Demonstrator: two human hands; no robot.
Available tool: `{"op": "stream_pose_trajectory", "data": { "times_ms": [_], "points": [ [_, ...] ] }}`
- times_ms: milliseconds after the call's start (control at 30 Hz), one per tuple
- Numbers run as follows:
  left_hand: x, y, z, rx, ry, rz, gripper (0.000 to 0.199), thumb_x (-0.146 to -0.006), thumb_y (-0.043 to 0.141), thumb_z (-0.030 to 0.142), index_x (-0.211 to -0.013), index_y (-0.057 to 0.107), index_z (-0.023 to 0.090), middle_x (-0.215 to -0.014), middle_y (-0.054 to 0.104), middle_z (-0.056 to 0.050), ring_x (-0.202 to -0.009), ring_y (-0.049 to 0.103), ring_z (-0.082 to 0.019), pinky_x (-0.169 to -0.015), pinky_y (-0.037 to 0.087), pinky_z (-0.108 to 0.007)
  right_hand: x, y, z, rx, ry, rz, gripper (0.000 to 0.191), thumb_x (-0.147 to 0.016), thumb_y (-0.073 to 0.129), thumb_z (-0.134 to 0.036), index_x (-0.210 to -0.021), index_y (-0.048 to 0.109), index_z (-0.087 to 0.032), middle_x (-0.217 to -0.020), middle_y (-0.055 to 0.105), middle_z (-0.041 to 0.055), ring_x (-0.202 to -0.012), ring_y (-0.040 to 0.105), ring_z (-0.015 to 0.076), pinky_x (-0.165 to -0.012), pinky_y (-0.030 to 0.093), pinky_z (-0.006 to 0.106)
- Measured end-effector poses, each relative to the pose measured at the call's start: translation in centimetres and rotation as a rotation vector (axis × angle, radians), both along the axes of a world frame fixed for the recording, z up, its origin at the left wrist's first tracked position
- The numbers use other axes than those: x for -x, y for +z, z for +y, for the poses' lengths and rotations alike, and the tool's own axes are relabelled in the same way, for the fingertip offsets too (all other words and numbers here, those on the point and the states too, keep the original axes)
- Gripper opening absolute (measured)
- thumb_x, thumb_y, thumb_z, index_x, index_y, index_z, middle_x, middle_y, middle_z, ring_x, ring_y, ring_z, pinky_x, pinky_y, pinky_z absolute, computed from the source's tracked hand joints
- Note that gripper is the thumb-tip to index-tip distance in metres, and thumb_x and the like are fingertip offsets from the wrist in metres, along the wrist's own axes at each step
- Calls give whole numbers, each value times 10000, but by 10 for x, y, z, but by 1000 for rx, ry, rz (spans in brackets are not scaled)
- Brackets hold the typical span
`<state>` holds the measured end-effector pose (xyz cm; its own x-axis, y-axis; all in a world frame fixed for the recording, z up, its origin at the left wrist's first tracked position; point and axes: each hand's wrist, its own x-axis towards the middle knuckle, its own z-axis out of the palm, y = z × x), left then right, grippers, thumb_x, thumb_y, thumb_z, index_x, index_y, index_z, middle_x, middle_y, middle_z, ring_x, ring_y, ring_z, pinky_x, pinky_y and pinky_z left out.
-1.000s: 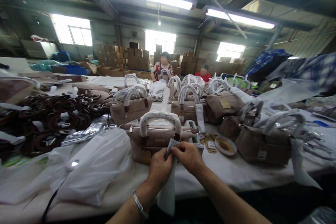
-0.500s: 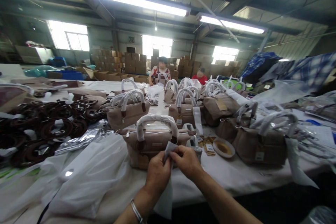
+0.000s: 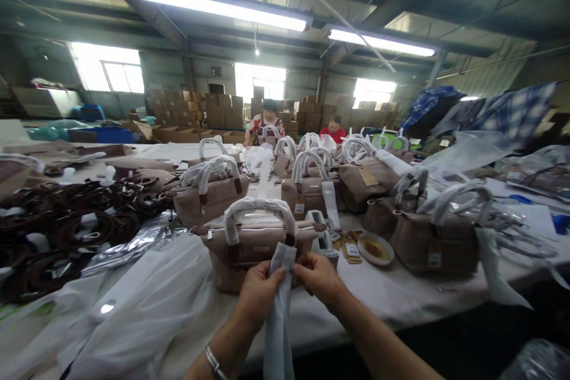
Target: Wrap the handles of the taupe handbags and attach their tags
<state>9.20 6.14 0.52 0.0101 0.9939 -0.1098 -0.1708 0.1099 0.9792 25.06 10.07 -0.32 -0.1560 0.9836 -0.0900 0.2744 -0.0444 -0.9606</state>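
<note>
A taupe handbag stands upright on the table in front of me, its raised handle wrapped in white material. Before the bag's right handle base hangs a long white strip, reaching down past the table edge. My left hand pinches the strip's left edge between thumb and fingers. On the other edge, my right hand is closed with thumb and finger on the strip. Behind my right hand, a grey device stands partly hidden beside the bag.
Several more wrapped-handle bags stand behind and to the right. Brown coiled straps lie at the left, near white sheeting. A round dish and tags sit right of the bag. Two people are across the table.
The white strip, folded between my fingers before, now spreads flatter and wider in front of the bag. My hands have moved slightly lower and apart. The whole view has shifted a little.
</note>
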Motion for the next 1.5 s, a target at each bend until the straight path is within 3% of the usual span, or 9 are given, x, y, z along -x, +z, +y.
{"op": "stream_pose_trajectory", "data": {
  "times_ms": [133,400,500,633,867,1067,1267,1400,1500],
  "points": [
    [-1,-4,1,65,-14,-121,420,-685,782,459,-884,718,94,-682,681,-44,-587,583,-152,-567,442,-238,-7,-6,-7,40,45,188,282,-732,626,-441,-720,561,-167,-572,595,-5,-423,438,89,-395,316,219],
    [2,-11,5,89,-53,-262,529,-671,827,444,-1035,688,85,-789,726,-94,-694,667,-199,-715,529,-308,16,5,-2,-4,27,275,390,-655,730,-512,-632,609,-141,-525,555,-1,-473,490,120,-467,397,256],
    [6,-19,-7,148,-72,-318,546,-713,791,476,-1089,658,103,-763,720,-84,-611,646,-170,-609,512,-273,20,8,-4,-51,-26,265,352,-676,706,-477,-595,590,-155,-526,545,-8,-491,491,124,-471,384,251],
    [6,-37,-37,286,-133,-305,500,-721,765,531,-934,674,89,-749,711,-94,-601,639,-168,-539,476,-241,17,7,-8,-100,-89,206,341,-689,699,-459,-577,589,-157,-521,521,-18,-513,451,113,-482,348,243],
    [0,-49,-53,284,-26,-208,453,-664,805,478,-881,704,94,-720,707,-52,-676,616,-171,-614,462,-232,-3,-26,-19,-13,124,372,472,-800,631,-622,-758,638,-152,-569,535,-15,-519,454,112,-510,354,245],
    [-3,-55,-50,254,-98,-171,429,-719,766,459,-937,710,94,-727,713,-57,-621,589,-154,-609,453,-240,-4,-55,-52,157,358,469,474,-836,624,-604,-867,711,-139,-687,618,21,-632,539,141,-652,442,285],
    [-8,-63,-52,180,-57,-8,370,-743,748,418,-927,719,99,-674,694,-45,-571,545,-141,-557,414,-234,21,-61,-55,262,199,488,456,-655,799,-540,-818,705,-124,-599,601,-1,-490,467,107,-490,372,240],
    [1,-51,-59,155,-183,-223,473,-722,765,407,-1095,682,129,-827,723,-67,-703,627,-190,-671,478,-267,24,-61,-50,235,124,517,367,-657,796,-465,-784,710,-132,-622,616,1,-532,481,113,-521,387,241],
    [4,-51,-61,254,-195,-374,596,-760,669,595,-1116,668,117,-860,722,-110,-758,654,-231,-699,500,-311,24,-58,-47,191,107,487,320,-668,775,-439,-784,722,-146,-652,631,6,-580,502,134,-569,410,258]
  ]
}}
